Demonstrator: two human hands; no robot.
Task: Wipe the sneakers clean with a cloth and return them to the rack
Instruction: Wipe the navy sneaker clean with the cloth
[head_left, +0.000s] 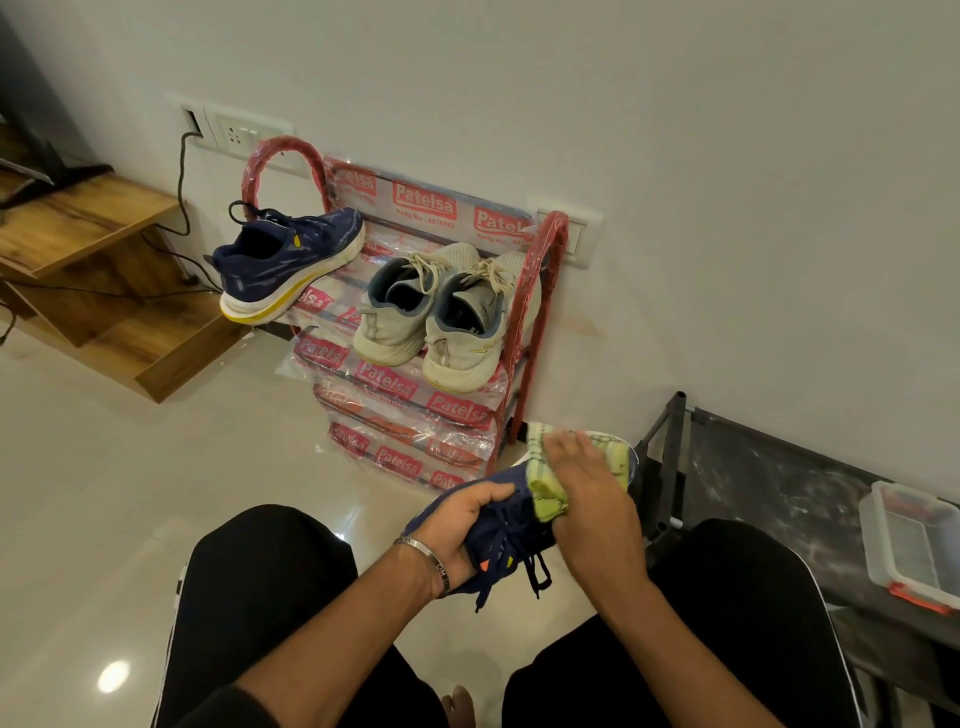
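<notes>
Head view: person seated, black trousers, facing red shoe rack (540, 291) against wall. Left hand (462, 525) grips navy sneaker (498, 530) over lap, fingers curled round upper, laces hanging. Right hand (592, 493) lies on yellow-green cloth (545, 493), fingers extended, pressing it on sneaker's toe end. Second navy sneaker (291, 260) on rack's top shelf, left side, heel overhanging. Pair of pale grey sneakers (436, 312) beside it, right side. Clear plastic box (909, 545) on dark worktop, far right.
</notes>
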